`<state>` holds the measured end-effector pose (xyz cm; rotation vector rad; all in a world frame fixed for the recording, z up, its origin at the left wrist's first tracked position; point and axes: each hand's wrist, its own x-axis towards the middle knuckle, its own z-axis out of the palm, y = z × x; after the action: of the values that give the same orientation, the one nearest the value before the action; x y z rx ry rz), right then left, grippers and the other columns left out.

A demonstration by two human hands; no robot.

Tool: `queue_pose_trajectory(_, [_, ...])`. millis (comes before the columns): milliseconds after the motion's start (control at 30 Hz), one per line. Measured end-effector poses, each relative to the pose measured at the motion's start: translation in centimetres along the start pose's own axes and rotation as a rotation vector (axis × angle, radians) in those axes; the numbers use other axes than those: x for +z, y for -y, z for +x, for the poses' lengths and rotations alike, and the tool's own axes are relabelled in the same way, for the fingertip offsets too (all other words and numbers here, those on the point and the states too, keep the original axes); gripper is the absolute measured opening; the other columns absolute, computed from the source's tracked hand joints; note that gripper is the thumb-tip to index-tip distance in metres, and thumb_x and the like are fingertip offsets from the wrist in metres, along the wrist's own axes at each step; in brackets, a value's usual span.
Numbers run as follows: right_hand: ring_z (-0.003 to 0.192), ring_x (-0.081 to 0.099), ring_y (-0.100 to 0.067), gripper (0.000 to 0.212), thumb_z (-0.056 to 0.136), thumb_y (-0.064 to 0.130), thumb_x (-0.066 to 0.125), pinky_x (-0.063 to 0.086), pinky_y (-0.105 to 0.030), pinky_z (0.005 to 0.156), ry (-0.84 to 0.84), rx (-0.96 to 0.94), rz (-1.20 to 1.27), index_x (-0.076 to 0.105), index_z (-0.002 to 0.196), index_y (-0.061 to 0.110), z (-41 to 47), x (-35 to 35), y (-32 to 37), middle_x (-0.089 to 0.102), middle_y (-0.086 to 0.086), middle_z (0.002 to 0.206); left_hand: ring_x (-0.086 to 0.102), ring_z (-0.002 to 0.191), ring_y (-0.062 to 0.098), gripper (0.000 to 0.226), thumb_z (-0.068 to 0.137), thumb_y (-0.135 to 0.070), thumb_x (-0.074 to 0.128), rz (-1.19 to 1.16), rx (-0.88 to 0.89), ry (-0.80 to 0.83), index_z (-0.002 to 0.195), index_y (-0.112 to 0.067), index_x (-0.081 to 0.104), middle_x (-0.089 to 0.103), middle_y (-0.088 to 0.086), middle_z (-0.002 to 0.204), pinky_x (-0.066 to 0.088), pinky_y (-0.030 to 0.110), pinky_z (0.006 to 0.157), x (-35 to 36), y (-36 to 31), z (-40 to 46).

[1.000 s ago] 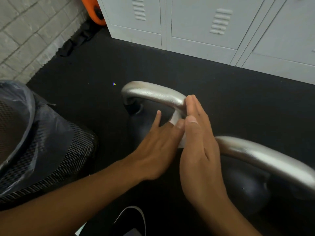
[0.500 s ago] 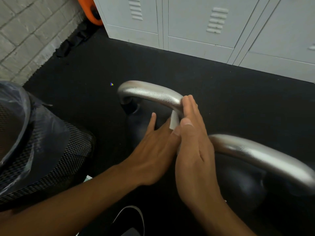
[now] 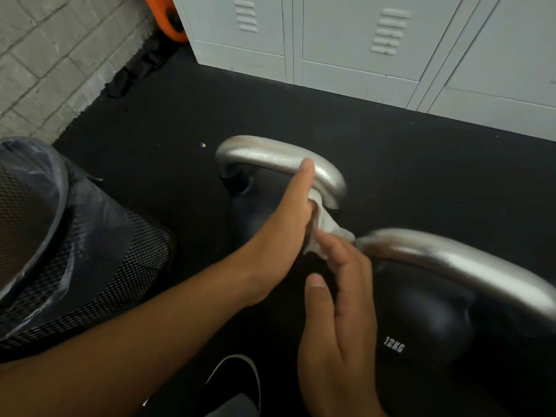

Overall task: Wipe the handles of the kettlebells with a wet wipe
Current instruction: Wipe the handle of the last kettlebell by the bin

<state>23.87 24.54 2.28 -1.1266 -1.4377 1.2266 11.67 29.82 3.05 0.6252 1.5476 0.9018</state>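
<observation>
A: Left hand (image 3: 279,236) pinches the wipe (image 3: 323,227) against the far handle (image 3: 279,159)?
B: Yes; right hand (image 3: 340,311) pinches its other end (limp, probably slippery). Kettlebells sit on the floor, likely heavy; rub, don't lift.

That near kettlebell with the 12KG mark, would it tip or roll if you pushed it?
Probably not. The near kettlebell is marked 12KG, so it is likely heavy for its size and would resist a light push. Its body looks broad and squat under the handle, which suggests that it would slide on the floor rather than tip. The rounded metal handle may feel slippery once wiped.
</observation>
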Motion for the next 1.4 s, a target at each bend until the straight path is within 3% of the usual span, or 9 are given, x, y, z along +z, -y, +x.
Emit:
queue_pose_trajectory(33, [0.136,0.050,-0.009,0.048,0.094,0.032,0.046,0.042,-0.025,0.109,-0.001,-0.005,-0.048,0.055,0.142,0.029,-0.7,0.5,-1.2,0.050,0.015,0.145,0.057,0.124,0.041,0.102,0.084,-0.083,0.041,-0.104,-0.034,0.024,0.139,0.002,0.054,0.052,0.031,0.141,0.037,0.055,0.119,0.0,-0.4,-0.1])
queue_pose_trajectory(67, [0.136,0.049,-0.009,0.046,0.093,0.033,0.046,0.041,-0.023,0.109,0.007,-0.004,-0.124,0.055,0.138,0.034,-1.3,0.5,-2.1,0.049,0.020,0.142,0.064,0.121,0.016,0.101,0.080,-0.084,0.043,-0.183,-0.062,0.038,0.142,-0.006,0.055,0.061,0.021,0.139,0.037,0.049,0.120,0.0,-0.5,0.1])
queue_pose_trajectory(167, [0.136,0.046,-0.005,0.044,0.095,0.029,0.046,0.034,-0.013,0.109,0.006,-0.101,-0.207,0.053,0.138,0.037,-1.7,0.5,-3.0,0.045,0.025,0.140,0.056,0.134,0.015,0.091,0.090,-0.082,0.033,-0.231,-0.040,0.098,0.146,-0.014,0.053,0.062,0.004,0.142,0.031,0.042,0.123,0.2,-1.3,0.0])
queue_pose_trajectory(400, [0.122,0.053,-0.010,0.040,0.096,0.011,0.045,0.040,-0.018,0.104,0.054,-0.328,-0.262,0.060,0.132,0.017,-1.0,0.3,-3.9,0.051,0.003,0.130,0.063,0.118,0.020,0.097,0.095,-0.081,0.022,-0.241,-0.112,0.165,0.142,-0.002,0.055,0.067,0.016,0.130,0.046,0.035,0.103,0.1,-2.5,-0.5])
queue_pose_trajectory(567, [0.160,0.013,-0.009,0.067,0.102,0.015,0.038,0.014,-0.021,0.127,0.143,-0.195,-0.363,0.016,0.166,0.020,1.0,1.0,-5.0,0.011,0.005,0.174,0.062,0.129,0.016,0.093,0.098,-0.076,0.018,-0.300,-0.062,0.173,0.148,-0.003,0.050,0.066,0.011,0.139,0.036,0.038,0.120,-0.3,-2.2,-0.9])
queue_pose_trajectory(767, [0.162,-0.013,-0.020,0.074,0.105,0.010,0.036,-0.002,-0.036,0.132,0.224,-0.346,-0.519,-0.009,0.163,0.015,3.8,1.7,-5.8,-0.019,0.000,0.173,0.061,0.130,0.013,0.086,0.101,-0.072,0.014,-0.390,-0.021,0.210,0.145,-0.010,0.055,0.067,0.004,0.138,0.039,0.033,0.117,-0.9,-1.6,-1.3])
queue_pose_trajectory(967, [0.159,-0.022,-0.026,0.091,0.099,0.004,0.043,0.002,-0.050,0.131,0.232,-0.279,-0.552,-0.022,0.161,0.016,3.0,2.4,-8.2,-0.036,-0.002,0.167,0.065,0.125,0.011,0.058,0.106,-0.055,0.032,-0.445,0.123,-0.160,0.152,-0.023,0.048,0.064,-0.001,0.142,0.042,0.043,0.117,-1.2,0.0,-2.4])
queue_pose_trajectory(1133, [0.160,-0.016,-0.032,0.078,0.100,0.020,0.040,-0.005,-0.041,0.131,0.149,-0.390,-0.735,-0.001,0.163,0.000,4.2,3.3,-6.7,-0.017,-0.016,0.170,0.061,0.123,-0.004,0.033,0.109,-0.033,0.041,-0.266,0.406,-0.534,0.139,-0.037,0.054,0.061,-0.016,0.139,0.047,0.034,0.112,-1.7,1.3,-3.1])
queue_pose_trajectory(1400, [0.160,-0.017,-0.031,0.087,0.103,0.036,0.042,-0.003,-0.042,0.131,0.122,-0.356,-0.759,-0.015,0.163,0.007,4.2,3.0,-7.5,-0.026,-0.011,0.169,0.011,0.150,-0.016,0.056,0.106,-0.034,0.033,0.235,0.588,-0.524,0.161,-0.030,0.027,0.012,-0.021,0.171,0.014,0.006,0.119,-3.7,2.5,-1.7])
